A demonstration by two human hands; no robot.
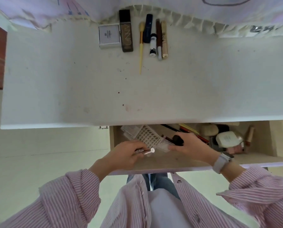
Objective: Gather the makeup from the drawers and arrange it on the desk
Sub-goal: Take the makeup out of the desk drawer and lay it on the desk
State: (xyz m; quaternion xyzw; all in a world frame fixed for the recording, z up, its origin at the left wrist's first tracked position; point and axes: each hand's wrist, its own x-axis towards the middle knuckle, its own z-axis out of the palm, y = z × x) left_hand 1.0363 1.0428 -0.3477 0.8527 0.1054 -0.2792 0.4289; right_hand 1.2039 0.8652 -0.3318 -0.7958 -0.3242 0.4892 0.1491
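Observation:
The open drawer (260,159) under the white desk (88,83) holds mixed makeup. My left hand (126,155) grips a slim pink metallic tube (147,151) over the drawer's left part. My right hand (191,148) holds a black round-ended item (177,140) in the drawer's middle. Between the hands lies a clear nail-tip case (147,137). At the desk's far edge a row is laid out: a white compact (109,36), a dark palette (126,32), a yellow brush (141,46), a dark blue tube (148,27), a white bottle (153,45), a brown pencil (159,38) and a gold tube (164,39).
In the drawer's right part lie red pencils (193,133), a beige sponge (209,130), a white compact case (227,139) and a pink tube (249,135). A frilled pale cloth (203,12) hangs along the desk's far edge. A watch is on my right wrist.

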